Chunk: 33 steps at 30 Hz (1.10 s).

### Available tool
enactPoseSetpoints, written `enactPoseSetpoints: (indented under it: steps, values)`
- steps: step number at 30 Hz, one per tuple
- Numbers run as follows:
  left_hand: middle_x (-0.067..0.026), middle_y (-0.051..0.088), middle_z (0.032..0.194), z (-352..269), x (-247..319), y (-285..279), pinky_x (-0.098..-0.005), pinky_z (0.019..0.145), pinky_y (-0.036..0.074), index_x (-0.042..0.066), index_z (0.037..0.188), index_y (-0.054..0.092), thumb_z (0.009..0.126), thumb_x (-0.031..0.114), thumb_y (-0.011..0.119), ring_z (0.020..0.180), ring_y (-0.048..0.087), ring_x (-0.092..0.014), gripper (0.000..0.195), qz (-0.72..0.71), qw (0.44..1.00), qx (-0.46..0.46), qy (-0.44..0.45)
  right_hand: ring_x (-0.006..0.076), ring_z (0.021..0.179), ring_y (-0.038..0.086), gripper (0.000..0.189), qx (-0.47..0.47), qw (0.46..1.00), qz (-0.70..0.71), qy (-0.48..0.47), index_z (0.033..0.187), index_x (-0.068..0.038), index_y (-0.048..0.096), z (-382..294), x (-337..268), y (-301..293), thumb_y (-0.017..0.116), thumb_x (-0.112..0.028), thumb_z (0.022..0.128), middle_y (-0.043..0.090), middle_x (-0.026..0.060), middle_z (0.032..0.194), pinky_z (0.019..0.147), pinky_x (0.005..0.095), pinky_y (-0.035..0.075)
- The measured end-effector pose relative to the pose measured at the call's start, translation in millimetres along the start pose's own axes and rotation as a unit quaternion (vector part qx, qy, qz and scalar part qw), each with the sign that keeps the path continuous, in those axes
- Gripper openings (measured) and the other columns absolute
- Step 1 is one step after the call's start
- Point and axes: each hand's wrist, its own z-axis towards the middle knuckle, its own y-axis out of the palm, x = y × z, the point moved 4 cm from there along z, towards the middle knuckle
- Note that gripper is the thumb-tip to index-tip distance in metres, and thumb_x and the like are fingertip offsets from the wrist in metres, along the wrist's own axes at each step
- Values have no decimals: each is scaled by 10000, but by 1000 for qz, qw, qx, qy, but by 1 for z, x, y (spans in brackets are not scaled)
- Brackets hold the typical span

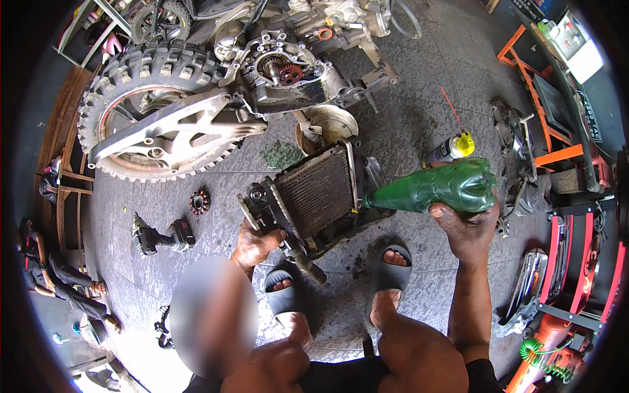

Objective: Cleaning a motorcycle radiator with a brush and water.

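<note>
My left hand [256,244] grips the end fitting of a finned radiator [317,191], which is tilted in front of me. In my right hand [467,221] is a green plastic bottle [432,186], lying nearly level with its neck at the radiator's right edge. Whether liquid flows from it cannot be told. Behind the bottle a spray can [449,148] with a yellow top and red straw is partly hidden. Beyond the radiator sits a round, dirty container [339,123] with a brush-like tool in it.
A motorcycle engine [290,73], a swingarm [182,123] and a knobbly wheel [98,113] occupy the far side. A cordless drill [162,236] and a ring-shaped stator [200,202] lie on the floor at left. Another person [59,275] sits far left; a red tool rack [580,260] stands right.
</note>
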Motion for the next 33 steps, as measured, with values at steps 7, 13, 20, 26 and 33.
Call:
enactPoseSetpoints:
  steps: [7, 13, 20, 26, 33]
  values:
    - [0, 603, 986, 6, -8, -5, -288, 778, 463, 35, 1146, 578, 691, 18, 683, 873, 552, -127, 468, -56, 998, -9, -5, 260, 1059, 628, 655, 76, 995, 56, -40, 1242, 21, 478, 13, -5, -4, 840, -97, 709, 629, 198, 1159, 945, 391, 504]
    - [-15, 623, 1041, 2, -7, -6, -308, 841, 458, 21, 1167, 582, 700, 6, 663, 931, 563, -139, 474, -55, 998, -15, -3, 239, 1041, 633, 484, 96, 981, 88, -143, 1160, 41, 573, 40, -25, -3, 799, -30, 738, 645, 184, 1135, 925, 380, 504]
    - [-23, 623, 1062, 6, -10, -6, -299, 826, 459, 11, 1191, 577, 700, -1, 643, 930, 565, -141, 496, -79, 996, -34, 4, 209, 994, 646, 453, 91, 983, 107, -118, 1139, 34, 583, 33, -23, -6, 795, -10, 741, 665, 157, 1092, 890, 353, 514]
    - [-79, 610, 1121, 8, -19, -21, -316, 869, 467, -6, 1258, 502, 678, -1, 625, 1000, 580, -197, 593, -113, 993, -36, -8, 183, 937, 655, 403, 106, 988, 82, -75, 1096, 18, 587, 29, -17, -12, 794, -22, 752, 674, 128, 1049, 853, 323, 520]
    - [-20, 602, 1041, 7, -13, -16, -273, 754, 455, 17, 1210, 552, 695, -55, 608, 885, 553, -137, 523, -120, 992, -21, -11, 234, 1012, 633, 491, 132, 980, 104, -111, 1187, 18, 540, 30, -19, -14, 782, -44, 765, 648, 140, 1093, 904, 372, 502]
